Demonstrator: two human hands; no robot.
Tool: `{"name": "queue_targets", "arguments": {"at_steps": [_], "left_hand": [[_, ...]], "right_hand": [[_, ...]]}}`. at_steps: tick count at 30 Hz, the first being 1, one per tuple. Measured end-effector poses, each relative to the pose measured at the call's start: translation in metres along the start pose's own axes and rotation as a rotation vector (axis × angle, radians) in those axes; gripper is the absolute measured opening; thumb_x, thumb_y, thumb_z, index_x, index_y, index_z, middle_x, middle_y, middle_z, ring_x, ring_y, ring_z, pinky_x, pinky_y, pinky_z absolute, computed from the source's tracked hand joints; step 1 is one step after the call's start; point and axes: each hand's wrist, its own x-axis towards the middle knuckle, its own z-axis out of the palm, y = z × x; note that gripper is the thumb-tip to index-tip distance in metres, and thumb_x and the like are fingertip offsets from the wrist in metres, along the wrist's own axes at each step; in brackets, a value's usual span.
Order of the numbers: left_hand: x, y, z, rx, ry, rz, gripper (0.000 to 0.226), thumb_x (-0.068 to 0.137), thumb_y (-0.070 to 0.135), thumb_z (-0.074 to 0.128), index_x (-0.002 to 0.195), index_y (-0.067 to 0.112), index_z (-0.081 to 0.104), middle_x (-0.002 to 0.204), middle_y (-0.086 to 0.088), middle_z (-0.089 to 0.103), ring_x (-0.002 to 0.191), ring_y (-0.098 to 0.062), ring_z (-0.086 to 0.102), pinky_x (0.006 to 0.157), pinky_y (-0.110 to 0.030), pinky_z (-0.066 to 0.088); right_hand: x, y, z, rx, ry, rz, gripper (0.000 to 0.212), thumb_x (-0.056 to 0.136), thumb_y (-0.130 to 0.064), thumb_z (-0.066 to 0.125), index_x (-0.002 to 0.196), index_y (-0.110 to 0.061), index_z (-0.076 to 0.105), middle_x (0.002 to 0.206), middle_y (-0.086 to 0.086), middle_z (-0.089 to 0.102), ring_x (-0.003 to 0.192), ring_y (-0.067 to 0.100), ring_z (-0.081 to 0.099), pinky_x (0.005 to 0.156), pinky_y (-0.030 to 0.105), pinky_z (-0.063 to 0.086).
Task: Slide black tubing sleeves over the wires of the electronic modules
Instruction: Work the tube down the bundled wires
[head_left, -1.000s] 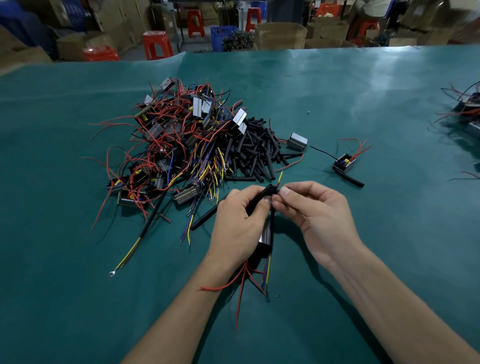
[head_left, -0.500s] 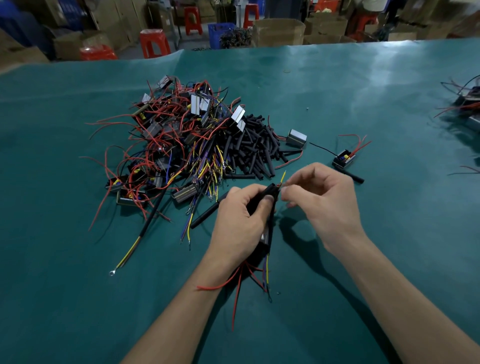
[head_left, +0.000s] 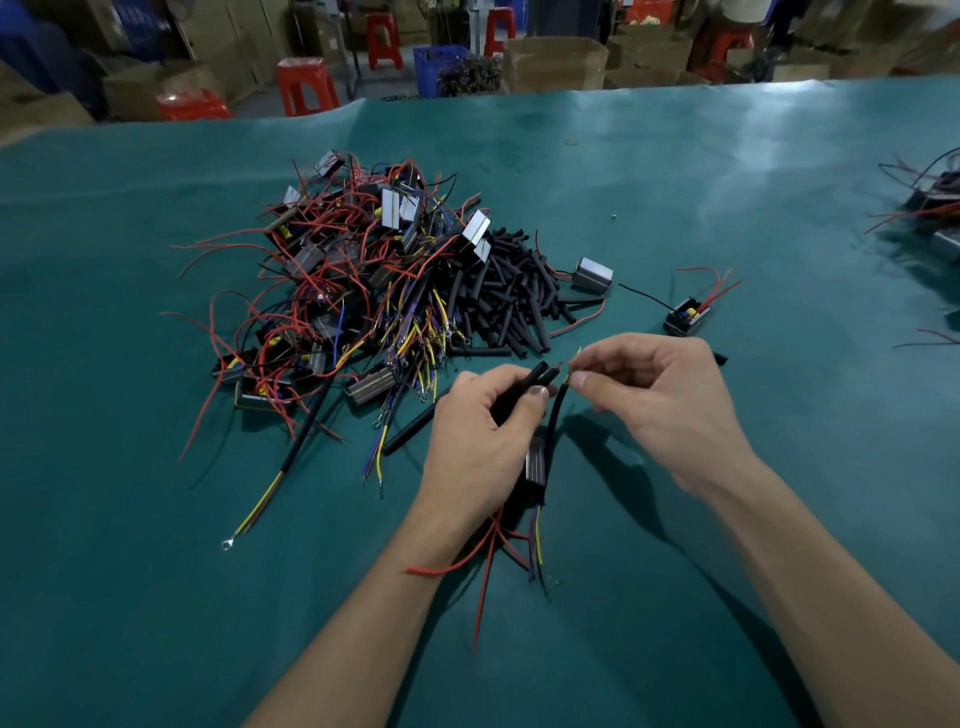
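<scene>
Two hands mid-worktop, near front edge. Left hand (head_left: 480, 441) gripping module (head_left: 535, 462) and black sleeves (head_left: 537, 376). Right hand (head_left: 660, 402) now drawn slightly away, pinching what looks like yellow wire tip (head_left: 575, 357); threading apparently about to begin.

Module (head_left: 534, 462): largely hidden under left hand (head_left: 480, 441). Wire cluster (head_left: 930, 208), right of module: cut by frame edge.

2 hands (head_left: 480, 441), 1 pile of modules (head_left: 353, 291), 4 red stools (head_left: 304, 85).
</scene>
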Motion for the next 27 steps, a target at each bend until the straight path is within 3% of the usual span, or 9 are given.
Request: {"name": "queue_targets", "arguments": {"at_steps": [3, 6, 9, 12, 18, 22, 25, 27], "left_hand": [[0.001, 0.0, 0.001, -0.081, 0.009, -0.03, 0.022, 0.089, 0.03, 0.059, 0.101, 0.026, 0.077, 0.088, 0.003, 0.071, 0.09, -0.022, 0.063, 0.089, -0.047, 0.052], [0.003, -0.002, 0.002, -0.1, -0.001, -0.019, 0.026, 0.09, 0.026, 0.058, 0.109, 0.029, 0.076, 0.09, 0.013, 0.072, 0.09, -0.021, 0.062, 0.089, -0.043, 0.052], [0.003, -0.004, 0.003, -0.12, -0.01, -0.004, 0.025, 0.091, 0.019, 0.058, 0.106, 0.028, 0.076, 0.08, 0.019, 0.067, 0.08, -0.015, 0.055, 0.079, -0.039, 0.047], [0.003, -0.004, 0.002, -0.133, -0.018, 0.035, 0.024, 0.092, 0.01, 0.058, 0.099, 0.025, 0.075, 0.075, 0.016, 0.066, 0.075, -0.015, 0.054, 0.078, -0.049, 0.048], [0.002, 0.001, 0.001, -0.114, -0.027, 0.059, 0.025, 0.088, 0.014, 0.055, 0.094, 0.03, 0.074, 0.073, -0.018, 0.061, 0.063, -0.014, 0.046, 0.059, -0.047, 0.043], [0.002, -0.001, 0.0, -0.145, -0.037, 0.048, 0.025, 0.087, 0.013, 0.055, 0.088, 0.029, 0.074, 0.067, -0.01, 0.06, 0.065, -0.012, 0.047, 0.059, -0.045, 0.041], [0.002, -0.003, 0.0, -0.158, -0.041, 0.062, 0.023, 0.088, 0.015, 0.057, 0.089, 0.029, 0.075, 0.073, -0.014, 0.065, 0.068, -0.01, 0.05, 0.061, -0.043, 0.042], [0.002, -0.004, -0.001, -0.17, -0.048, 0.069, 0.016, 0.089, 0.022, 0.061, 0.089, 0.028, 0.076, 0.069, -0.003, 0.066, 0.069, -0.005, 0.053, 0.063, -0.034, 0.042]], "right_hand": [[-0.004, 0.004, 0.004, -0.11, 0.048, -0.074, 0.014, 0.082, -0.009, 0.081, 0.08, -0.023, 0.078, 0.072, -0.005, 0.075, 0.065, 0.01, 0.068, 0.071, 0.038, 0.061], [-0.012, 0.004, 0.011, -0.327, 0.164, -0.338, 0.011, 0.084, -0.009, 0.081, 0.086, -0.019, 0.079, 0.079, -0.01, 0.075, 0.07, 0.007, 0.068, 0.074, 0.029, 0.058], [-0.014, 0.003, 0.013, -0.523, 0.246, -0.671, 0.003, 0.089, -0.005, 0.077, 0.088, -0.007, 0.079, 0.095, 0.004, 0.076, 0.081, 0.021, 0.07, 0.078, 0.032, 0.056], [-0.012, 0.002, 0.014, -0.616, 0.237, -0.817, 0.009, 0.092, 0.0, 0.072, 0.084, -0.002, 0.077, 0.107, 0.008, 0.076, 0.088, 0.029, 0.071, 0.08, 0.039, 0.058], [-0.007, -0.005, 0.004, -0.653, 0.103, -0.848, 0.011, 0.088, 0.002, 0.074, 0.08, -0.004, 0.076, 0.091, 0.004, 0.078, 0.074, 0.03, 0.071, 0.067, 0.042, 0.059], [-0.004, -0.011, 0.002, -0.666, -0.006, -0.814, 0.009, 0.088, 0.001, 0.074, 0.081, -0.004, 0.077, 0.085, 0.004, 0.077, 0.068, 0.031, 0.069, 0.062, 0.041, 0.057], [-0.001, -0.014, -0.003, -0.601, -0.066, -0.72, 0.007, 0.085, -0.001, 0.077, 0.087, -0.008, 0.08, 0.082, 0.003, 0.076, 0.07, 0.027, 0.071, 0.063, 0.042, 0.057], [-0.001, -0.017, -0.005, -0.578, -0.093, -0.681, 0.01, 0.083, -0.002, 0.079, 0.088, -0.01, 0.08, 0.079, 0.001, 0.076, 0.07, 0.023, 0.072, 0.062, 0.041, 0.057]]}}
